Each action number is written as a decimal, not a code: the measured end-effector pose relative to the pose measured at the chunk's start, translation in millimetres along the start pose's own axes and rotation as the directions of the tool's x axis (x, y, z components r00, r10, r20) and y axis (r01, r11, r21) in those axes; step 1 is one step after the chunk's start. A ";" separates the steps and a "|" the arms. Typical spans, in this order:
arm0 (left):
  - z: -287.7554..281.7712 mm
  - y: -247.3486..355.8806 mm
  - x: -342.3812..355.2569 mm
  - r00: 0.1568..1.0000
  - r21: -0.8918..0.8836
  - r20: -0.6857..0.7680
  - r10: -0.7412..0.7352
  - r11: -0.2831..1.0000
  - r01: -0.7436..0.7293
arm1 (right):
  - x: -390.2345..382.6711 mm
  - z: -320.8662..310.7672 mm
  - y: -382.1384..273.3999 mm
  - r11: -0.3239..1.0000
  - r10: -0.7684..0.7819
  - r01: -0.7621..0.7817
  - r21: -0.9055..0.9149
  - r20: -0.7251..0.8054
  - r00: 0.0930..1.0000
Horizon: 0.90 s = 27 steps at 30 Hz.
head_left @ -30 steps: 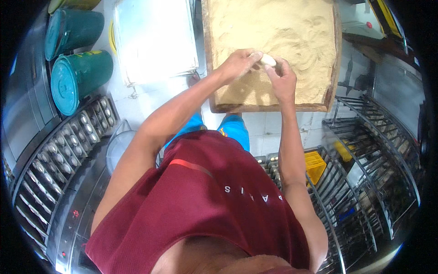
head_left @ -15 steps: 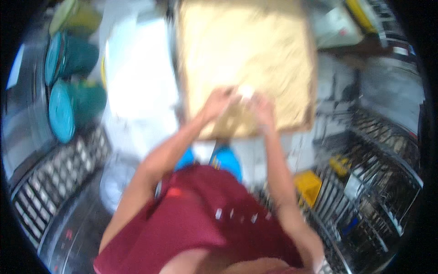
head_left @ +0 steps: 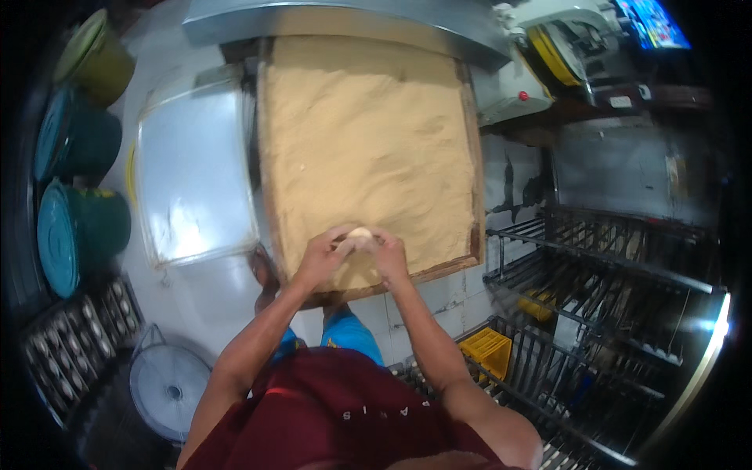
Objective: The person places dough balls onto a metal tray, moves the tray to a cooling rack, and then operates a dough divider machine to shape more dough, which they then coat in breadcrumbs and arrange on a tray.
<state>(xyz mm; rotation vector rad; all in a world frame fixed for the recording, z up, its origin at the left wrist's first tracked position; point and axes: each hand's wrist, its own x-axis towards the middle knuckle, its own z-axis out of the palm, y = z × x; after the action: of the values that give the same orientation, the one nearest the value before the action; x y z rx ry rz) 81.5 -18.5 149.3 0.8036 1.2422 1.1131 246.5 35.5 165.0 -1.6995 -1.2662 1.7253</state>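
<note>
A pale, rounded piece of dough [head_left: 359, 233] is held between my two hands, just over the near part of a wooden-framed tray [head_left: 472, 172] filled with fine tan crumbs [head_left: 368, 141]. My left hand [head_left: 326, 254] grips it from the left, fingers curled round its side. On the other side, my right hand [head_left: 385, 252] has its fingers pressed on the same piece. Part of the dough is hidden by my fingers.
Stacked metal sheets [head_left: 192, 180] lie left of the tray, beside lidded teal bins [head_left: 98, 235]. At right stand black metal racks [head_left: 595, 258], a yellow crate [head_left: 486, 352] and a white machine [head_left: 517, 94]. A steel ledge [head_left: 337, 19] crosses the back.
The view has shifted, showing more beyond the tray, including the steel ledge. Both hands, still round the dough, now appear lower in the picture, nearer the tray's near edge.
</note>
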 end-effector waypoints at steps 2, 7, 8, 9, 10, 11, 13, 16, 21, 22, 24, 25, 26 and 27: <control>-3.2 3.7 -3.2 0.959 0.421 0.077 0.274 0.863 -0.281 | 8.0 -16.7 6.4 0.896 -0.046 0.008 -0.444 -0.073 0.996; -38.4 40.9 -44.0 0.902 0.747 -0.012 0.432 0.604 -0.279 | 14.9 -11.6 -20.9 0.611 -0.528 0.428 -0.666 0.060 0.847; -56.5 40.0 -55.7 0.895 0.745 -0.046 0.444 0.612 -0.265 | 19.6 -10.6 -22.6 0.700 -0.437 0.365 -0.613 0.036 0.899; -70.9 37.5 -63.0 0.885 0.736 -0.064 0.460 0.621 -0.270 | 20.3 -6.0 -25.5 0.776 -0.340 0.279 -0.566 -0.002 0.940; -81.4 34.1 -71.7 0.873 0.728 -0.087 0.481 0.629 -0.274 | 15.3 9.9 -36.0 0.765 -0.357 0.330 -0.553 0.063 0.932; -94.2 30.6 -85.4 0.877 0.757 -0.156 0.454 0.625 -0.189 | 8.5 30.6 -51.8 0.756 -0.376 0.377 -0.535 0.117 0.919; -125.9 6.3 -114.5 0.885 0.763 -0.254 0.391 0.643 -0.064 | 5.1 66.4 -68.9 0.741 -0.276 0.324 -0.588 0.173 0.945; -177.0 -30.3 -174.5 0.873 0.771 -0.392 0.292 0.621 0.138 | 1.9 141.8 -76.4 0.606 -0.312 0.529 -0.594 0.435 0.845; -233.8 -69.5 -259.9 0.833 0.700 -0.551 0.057 0.575 0.423 | 32.7 256.4 -49.5 0.436 -0.303 0.733 -0.523 0.681 0.666; -239.4 -73.2 -270.5 0.812 0.668 -0.583 0.027 0.584 0.461 | 37.2 280.0 -43.9 0.444 -0.274 0.736 -0.511 0.705 0.654; -245.1 -79.4 -288.7 0.768 0.596 -0.640 -0.035 0.607 0.525 | 44.3 326.0 -35.0 0.422 -0.240 0.767 -0.483 0.757 0.608; -244.9 -83.9 -296.1 0.751 0.574 -0.659 -0.041 0.618 0.537 | 46.7 346.6 -30.8 0.397 -0.232 0.792 -0.464 0.784 0.576; -244.9 -87.1 -302.7 0.735 0.552 -0.676 -0.045 0.629 0.547 | 49.8 364.1 -27.2 0.371 -0.223 0.815 -0.445 0.810 0.543; -244.8 -90.1 -308.9 0.721 0.532 -0.692 -0.049 0.640 0.554 | 53.9 378.8 -22.5 0.346 -0.247 0.842 -0.414 0.826 0.508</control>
<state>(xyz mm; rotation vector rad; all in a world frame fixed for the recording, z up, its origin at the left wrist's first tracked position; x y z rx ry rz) -128.1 -362.7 116.4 0.7234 2.3991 0.5504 -124.7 -28.7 94.4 -0.5539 -2.9177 1.2738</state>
